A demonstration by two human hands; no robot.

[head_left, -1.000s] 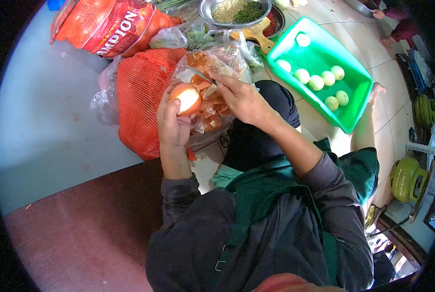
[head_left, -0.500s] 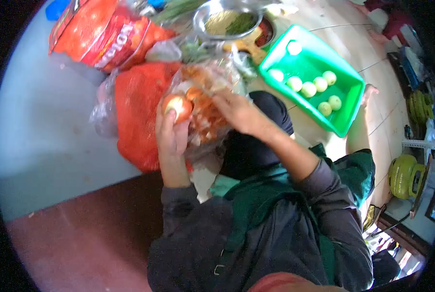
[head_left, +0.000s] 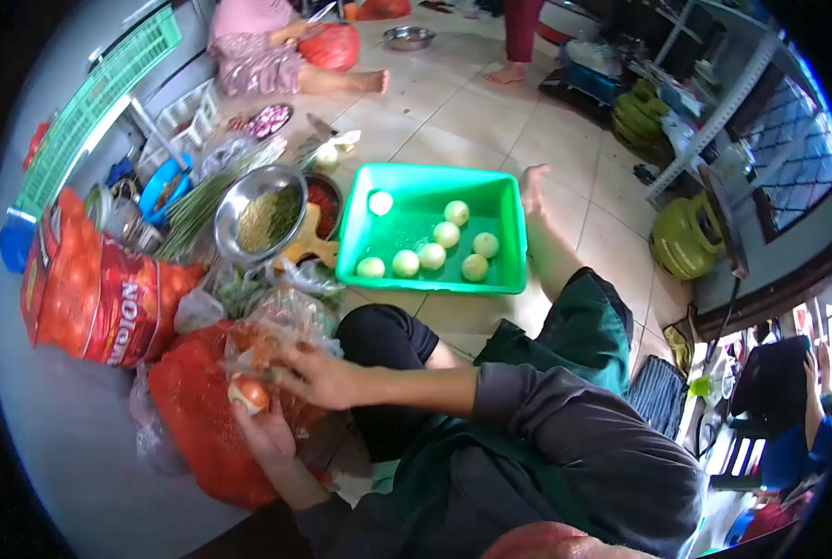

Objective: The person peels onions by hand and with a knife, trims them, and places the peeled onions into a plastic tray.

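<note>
My left hand [head_left: 269, 436] is closed around an onion [head_left: 249, 394], partly peeled, with brown-orange skin and a pale patch. Just above it, my right hand [head_left: 323, 376] has its fingers curled. A thin blurred greyish streak runs from those fingers over the onion; what it is I cannot make out. Below both hands lie a red mesh sack [head_left: 188, 401] and a clear plastic bag [head_left: 295, 317] with loose onion skins. Several peeled pale onions [head_left: 432, 256] sit in a green plastic basin [head_left: 353, 224] beyond my knee.
A full red mesh sack of onions [head_left: 132, 303] stands at left. Near the basin are a steel bowl [head_left: 232, 219] of chopped ingredients and a wooden board [head_left: 309, 244]. A seated person [head_left: 258, 56] works at the back; a green gas cylinder [head_left: 684, 240] stands right.
The head view has swung up and right, bringing more floor and another person into sight. The onion stays in my left hand; my right hand has come closer to it.
</note>
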